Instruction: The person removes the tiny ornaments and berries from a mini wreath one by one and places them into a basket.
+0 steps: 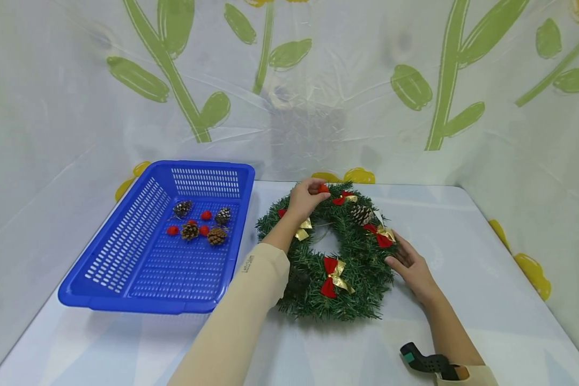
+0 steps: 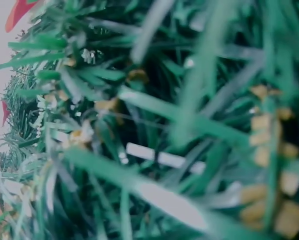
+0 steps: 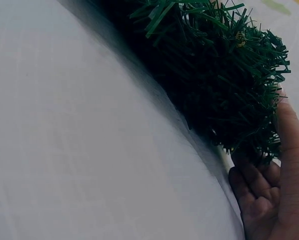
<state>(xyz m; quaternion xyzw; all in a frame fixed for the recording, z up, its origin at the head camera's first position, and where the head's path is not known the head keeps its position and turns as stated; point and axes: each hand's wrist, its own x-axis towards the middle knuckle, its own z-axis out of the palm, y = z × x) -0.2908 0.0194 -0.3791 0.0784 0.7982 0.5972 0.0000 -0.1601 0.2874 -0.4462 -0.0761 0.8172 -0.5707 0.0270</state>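
Note:
A green wreath (image 1: 366, 262) lies on the table, trimmed with red and gold bows (image 1: 335, 276) and a frosted pine cone (image 1: 362, 215). At its far upper left, my left hand (image 1: 303, 202) pinches a small red ball (image 1: 323, 188) against the foliage. The right hand (image 1: 415, 271) grips the wreath's right edge; in the right wrist view, the thumb (image 3: 292, 130) lies along the outer side and curled fingers (image 3: 254, 185) are beneath. Close, blurred wreath needles (image 2: 154, 115) fill the left wrist view, where the red ball cannot be made out.
To the left stands a blue perforated basket (image 1: 243, 214). Inside it are several pine cones (image 1: 216, 236) and several small red balls (image 1: 206, 215). A pale patterned cloth wall (image 1: 347, 107) rises behind the white table (image 1: 463, 241).

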